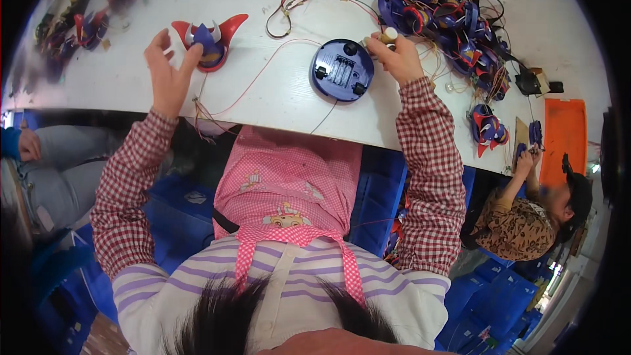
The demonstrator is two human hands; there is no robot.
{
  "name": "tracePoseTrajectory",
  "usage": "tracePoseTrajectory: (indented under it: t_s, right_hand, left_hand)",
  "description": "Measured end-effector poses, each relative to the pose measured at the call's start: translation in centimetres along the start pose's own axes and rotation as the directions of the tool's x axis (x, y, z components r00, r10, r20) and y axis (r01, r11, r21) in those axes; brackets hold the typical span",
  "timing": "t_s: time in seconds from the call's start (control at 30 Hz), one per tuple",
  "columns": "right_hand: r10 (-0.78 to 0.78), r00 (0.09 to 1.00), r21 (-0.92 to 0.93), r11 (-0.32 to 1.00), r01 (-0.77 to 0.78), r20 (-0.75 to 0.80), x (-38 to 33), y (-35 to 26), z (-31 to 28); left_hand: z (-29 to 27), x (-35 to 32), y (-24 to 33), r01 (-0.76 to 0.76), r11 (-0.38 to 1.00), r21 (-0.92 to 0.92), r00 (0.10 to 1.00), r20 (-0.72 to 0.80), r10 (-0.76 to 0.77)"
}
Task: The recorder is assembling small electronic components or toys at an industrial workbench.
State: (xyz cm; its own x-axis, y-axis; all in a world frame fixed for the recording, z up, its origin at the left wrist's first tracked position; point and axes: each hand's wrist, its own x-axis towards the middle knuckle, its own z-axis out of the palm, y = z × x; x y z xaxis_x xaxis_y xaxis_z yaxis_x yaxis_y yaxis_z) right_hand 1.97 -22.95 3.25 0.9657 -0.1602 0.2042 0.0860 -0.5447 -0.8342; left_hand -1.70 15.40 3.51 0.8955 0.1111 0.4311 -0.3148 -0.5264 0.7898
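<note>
On the white table, a purple toy head (208,48) with red wing-like ears and silver horns stands on a red base. My left hand (172,69) is beside it, fingers apart, with the thumb at its left side; whether they touch I cannot tell. A round purple toy base (343,71) lies with its battery slots and small black wheels facing up. At its right edge my right hand (399,60) is closed around a small cylindrical piece with a pale round end (390,33). A thin red wire (263,59) runs between the toy head and the base.
Many wired purple-and-red toys (437,16) are piled at the back right, and a blurred group (89,26) lies far left. Loose wires (287,10) cross the table. At right, a co-worker (526,220) handles parts near an orange tray (565,135). Another person's hand (29,144) is at left.
</note>
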Motion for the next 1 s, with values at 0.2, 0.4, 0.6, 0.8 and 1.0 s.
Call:
tracePoseTrajectory:
  t_s: [0.2, 0.4, 0.6, 0.8, 1.0]
  right_hand:
    - [0.161, 0.986, 0.359, 0.918, -0.167, 0.046, -0.4, -3.4, -1.0]
    - [0.076, 0.996, 0.357, 0.93, -0.088, 0.045, -4.6, -5.9, 2.0]
    - [-0.211, 0.973, -0.035, 0.977, 0.209, -0.092, -5.7, -2.9, 4.0]
    - [-0.54, 0.835, -0.299, 0.818, 0.491, -0.107, -6.5, -4.0, 4.5]
    - [-0.449, 0.892, -0.335, 0.849, 0.409, -0.048, -7.4, -4.5, 4.9]
  left_hand:
    - [3.3, -2.6, 7.2, -0.403, 0.914, 0.033, 0.877, 0.3, 0.376]
    - [13.6, 0.1, 6.6, -0.156, 0.943, 0.296, 0.801, 0.596, -0.054]
    - [14.9, -0.2, 6.0, -0.105, 0.966, 0.238, 0.825, 0.563, -0.049]
    - [14.5, -0.9, 6.1, -0.021, 0.984, 0.179, 0.832, 0.548, -0.082]
    - [15.1, -1.2, 5.5, 0.039, 0.991, 0.129, 0.856, 0.508, -0.1]
